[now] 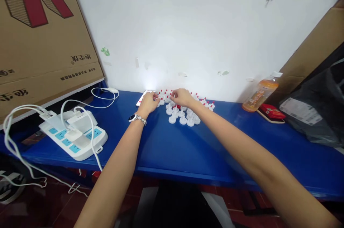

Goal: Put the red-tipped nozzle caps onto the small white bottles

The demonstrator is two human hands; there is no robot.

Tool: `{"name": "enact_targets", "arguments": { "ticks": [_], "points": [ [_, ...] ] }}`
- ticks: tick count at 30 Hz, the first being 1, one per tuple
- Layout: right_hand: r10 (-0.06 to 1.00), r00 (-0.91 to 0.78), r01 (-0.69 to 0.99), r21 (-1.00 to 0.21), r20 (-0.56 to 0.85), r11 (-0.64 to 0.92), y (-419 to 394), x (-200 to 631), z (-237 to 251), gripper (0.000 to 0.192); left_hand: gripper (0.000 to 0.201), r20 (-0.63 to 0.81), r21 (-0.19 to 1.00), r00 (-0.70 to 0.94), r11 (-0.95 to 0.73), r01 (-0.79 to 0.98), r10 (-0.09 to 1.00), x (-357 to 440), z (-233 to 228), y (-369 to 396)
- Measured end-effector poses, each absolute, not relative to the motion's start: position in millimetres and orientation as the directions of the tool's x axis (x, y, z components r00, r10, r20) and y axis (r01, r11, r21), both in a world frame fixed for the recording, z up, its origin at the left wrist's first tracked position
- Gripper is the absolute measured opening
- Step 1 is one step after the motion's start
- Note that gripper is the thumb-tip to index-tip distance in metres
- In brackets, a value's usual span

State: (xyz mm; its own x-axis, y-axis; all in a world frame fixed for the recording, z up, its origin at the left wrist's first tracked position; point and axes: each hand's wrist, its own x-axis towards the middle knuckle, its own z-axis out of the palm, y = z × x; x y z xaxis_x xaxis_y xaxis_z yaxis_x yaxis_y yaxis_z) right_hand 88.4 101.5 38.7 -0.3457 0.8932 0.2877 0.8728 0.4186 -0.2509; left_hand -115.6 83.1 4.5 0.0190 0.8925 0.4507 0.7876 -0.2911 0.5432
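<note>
Our white nozzle caps (pixel 181 114), clustered probably for reach
Left hand (pixel 149 102) at the caps' left edge, right hand (pixel 182 97) over them, apart; we cannot tell either grip.

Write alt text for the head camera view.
A person's left hand and right hand are at clustered small white pieces, some red-tipped, on a blue table by a white wall. A power strip sits at left, an orange bottle at right.

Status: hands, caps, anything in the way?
Left hand, right hand at white caps, grips unclear. Caps clustered, some red-tipped. Phone by left hand; nothing visibly blocking.
</note>
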Motion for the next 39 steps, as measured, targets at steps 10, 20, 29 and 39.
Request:
{"name": "enact_targets", "arguments": {
  "ticks": [10,20,29,39],
  "points": [
    [0.802,-0.336,0.724,-0.409,0.494,0.556,65.6,97.9,34.1,0.022,0.005,0.342,0.641,0.07,-0.287,0.712,0.937,-114.2,11.9,79.1],
    [0.861,-0.012,0.202,-0.842,0.508,0.5,9.8,129.9,22.9,0.049,0.029,0.572,0.81,0.234,-0.586,-0.012,0.786,-35.4,37.3,41.4],
    [0.939,-0.001,-0.212,-0.918,0.343,0.335,15.1,131.0,13.5,0.046,0.026,0.713,0.429,0.428,-0.828,0.361,0.556,-22.2,35.2,25.1],
    [0.699,-0.037,0.349,-0.646,0.715,0.679,-12.7,132.5,26.5,0.024,0.049,0.582,0.804,0.178,-0.594,0.018,0.793,-1.8,20.3,25.2]
  ]
}}
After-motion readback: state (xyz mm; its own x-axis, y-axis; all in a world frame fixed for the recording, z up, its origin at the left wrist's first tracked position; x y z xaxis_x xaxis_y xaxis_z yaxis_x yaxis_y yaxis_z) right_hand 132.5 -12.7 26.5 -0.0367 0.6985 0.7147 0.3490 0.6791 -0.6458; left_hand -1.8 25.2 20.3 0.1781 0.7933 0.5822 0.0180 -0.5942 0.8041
